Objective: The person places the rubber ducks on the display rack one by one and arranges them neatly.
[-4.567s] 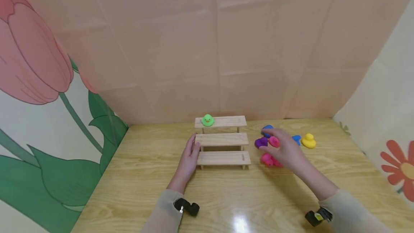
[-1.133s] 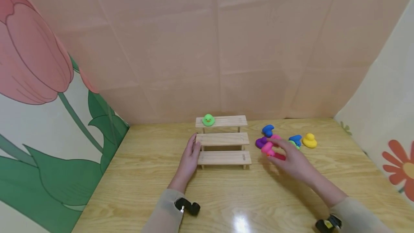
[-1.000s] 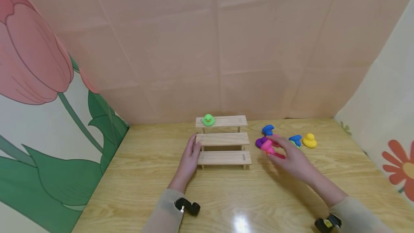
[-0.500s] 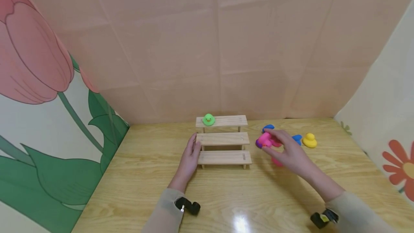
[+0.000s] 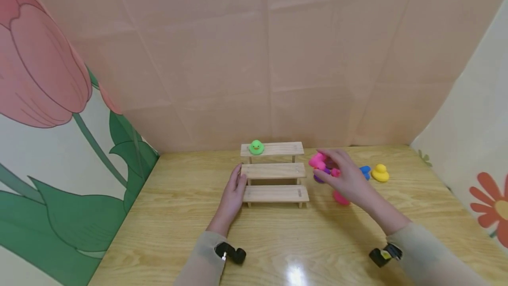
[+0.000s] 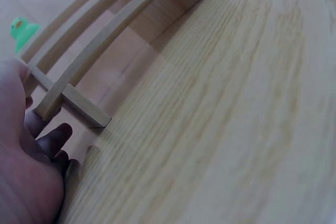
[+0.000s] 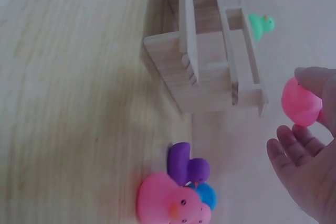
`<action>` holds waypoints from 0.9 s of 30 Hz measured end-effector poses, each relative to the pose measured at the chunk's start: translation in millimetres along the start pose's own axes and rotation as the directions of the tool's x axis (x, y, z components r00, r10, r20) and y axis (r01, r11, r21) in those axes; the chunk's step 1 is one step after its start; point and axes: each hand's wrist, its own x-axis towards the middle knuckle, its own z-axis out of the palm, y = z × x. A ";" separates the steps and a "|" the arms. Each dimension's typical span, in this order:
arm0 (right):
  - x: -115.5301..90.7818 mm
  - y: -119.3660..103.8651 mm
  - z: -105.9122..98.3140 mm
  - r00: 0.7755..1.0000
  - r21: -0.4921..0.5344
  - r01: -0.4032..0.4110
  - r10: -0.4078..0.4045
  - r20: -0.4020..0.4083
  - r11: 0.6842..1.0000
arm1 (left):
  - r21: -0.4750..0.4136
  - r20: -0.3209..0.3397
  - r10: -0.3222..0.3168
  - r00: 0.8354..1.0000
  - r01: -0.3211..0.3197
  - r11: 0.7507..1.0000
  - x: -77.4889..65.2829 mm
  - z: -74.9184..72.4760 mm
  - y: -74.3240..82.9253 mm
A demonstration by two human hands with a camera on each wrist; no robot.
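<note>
A three-tier wooden display stand [image 5: 274, 193] stands on the table. My left hand [image 5: 230, 191] grips its left end; in the left wrist view the thumb lies along the side and the fingers curl round the end. On the top tier, toward the left, sits a green rubber duck [image 5: 256, 147]. Between thumb and fingers my right hand [image 5: 349, 180] pinches a pink rubber duck [image 7: 299, 102], raised off the table to the right of the stand. Below it are a purple duck [image 7: 179, 163] and another pink duck [image 7: 155, 198], with a blue one [image 7: 208, 196] partly hidden behind them.
Right of the right hand lie a yellow duck [image 5: 379, 173] and a blue duck [image 5: 365, 172]. A dark pink duck [image 5: 341, 197] lies under the wrist side of that hand. Behind the table [image 5: 178, 206] hangs a pinkish backdrop [image 5: 206, 78].
My right hand has taken a pink duck from the group and lifted it up and left toward the stand. The left hand stays at the stand's left end.
</note>
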 end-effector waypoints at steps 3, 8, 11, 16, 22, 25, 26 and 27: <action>7.5 -4.0 1.9 1.000 0.031 0.011 -0.011 0.002 0.999 | -0.001 0.003 0.003 1.000 -0.003 1.000 0.1 -0.4 -0.4; 22.3 -10.4 5.6 1.000 0.094 0.003 -0.006 0.028 0.996 | 0.000 0.001 0.006 1.000 -0.006 1.000 0.3 -0.3 -0.4; 31.4 -14.5 8.4 0.999 0.095 -0.006 0.002 0.041 0.995 | 0.005 -0.003 0.004 1.000 -0.004 1.000 0.0 0.3 -0.4; 44.6 -20.0 14.0 0.999 0.092 0.013 -0.018 0.051 0.996 | 0.006 -0.003 0.011 1.000 -0.011 1.000 0.0 1.3 -1.4; 60.6 -24.2 23.4 0.997 0.089 0.046 -0.050 0.051 0.995 | -0.005 -0.006 0.012 1.000 -0.012 1.000 0.9 0.5 -1.7; 67.8 -26.0 28.3 0.997 0.076 0.053 -0.057 0.052 0.996 | -0.007 -0.007 0.014 1.000 -0.014 1.000 1.3 0.5 -2.7; 70.0 -26.6 29.7 0.997 0.072 0.052 -0.056 0.055 0.996 | -0.006 -0.006 0.012 1.000 -0.012 1.000 1.5 0.6 -3.2; 72.1 -26.6 31.3 0.997 0.073 0.052 -0.057 0.057 0.996 | -0.005 -0.007 0.009 1.000 -0.009 1.000 1.7 0.8 -3.8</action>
